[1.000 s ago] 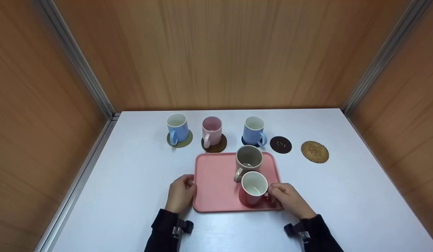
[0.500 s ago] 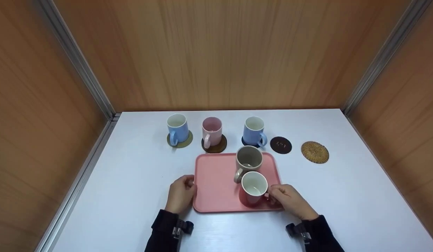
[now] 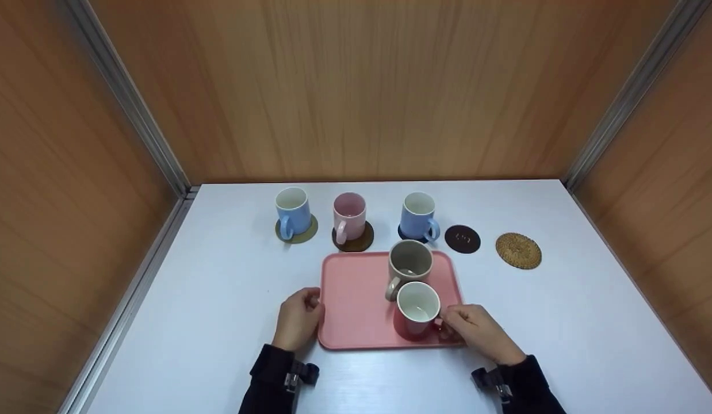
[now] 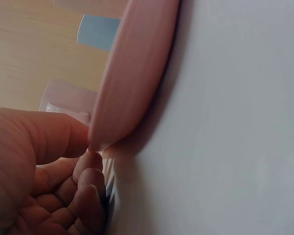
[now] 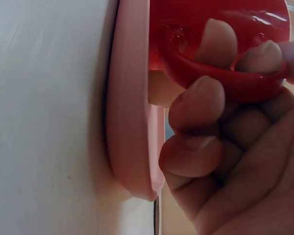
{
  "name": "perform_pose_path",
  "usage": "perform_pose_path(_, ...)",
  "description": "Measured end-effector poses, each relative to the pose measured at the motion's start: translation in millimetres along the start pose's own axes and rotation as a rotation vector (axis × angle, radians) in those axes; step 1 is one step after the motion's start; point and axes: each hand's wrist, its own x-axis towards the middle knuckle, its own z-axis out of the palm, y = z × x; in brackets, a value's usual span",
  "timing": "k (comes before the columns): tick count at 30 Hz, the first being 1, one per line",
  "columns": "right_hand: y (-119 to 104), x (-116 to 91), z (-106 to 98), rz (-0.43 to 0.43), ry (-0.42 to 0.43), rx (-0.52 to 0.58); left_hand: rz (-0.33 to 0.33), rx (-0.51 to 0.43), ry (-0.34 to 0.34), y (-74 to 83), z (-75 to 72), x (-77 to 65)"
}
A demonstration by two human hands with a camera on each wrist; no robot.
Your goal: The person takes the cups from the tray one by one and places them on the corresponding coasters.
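A pink rectangular tray [image 3: 356,310] lies on the table, carrying two mugs on its right half. My left hand [image 3: 298,319] is at its left edge, thumb on the rim and fingertips curled beneath it in the left wrist view. The red mug [image 5: 225,29], white inside, stands upright at the tray's near right. My right hand [image 3: 477,330] holds this mug by its handle [image 5: 220,81], with fingertips through the loop. Just behind it is a grey-beige mug [image 3: 410,259], its handle pointing toward me and to the left.
Behind the tray, a blue mug [image 3: 293,210], a pink mug [image 3: 349,215] and another blue mug [image 3: 417,215] stand on round coasters. A dark brown coaster [image 3: 462,238] and a woven tan coaster [image 3: 518,250] lie to the right. Wooden panels [image 3: 379,92] enclose the table.
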Motion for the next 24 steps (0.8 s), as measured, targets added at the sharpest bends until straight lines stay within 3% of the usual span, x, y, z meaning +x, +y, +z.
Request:
perform_pose_path(12,-12,-9,8,0.070,-0.079,0.037,-0.031,-0.004,-0.006,2.2,1.3,-0.6)
perform_pose_path(24,-26,-14,22,0.196,0.063,-0.155,0.000,0.004,0.004,3.5,-0.7,-1.9)
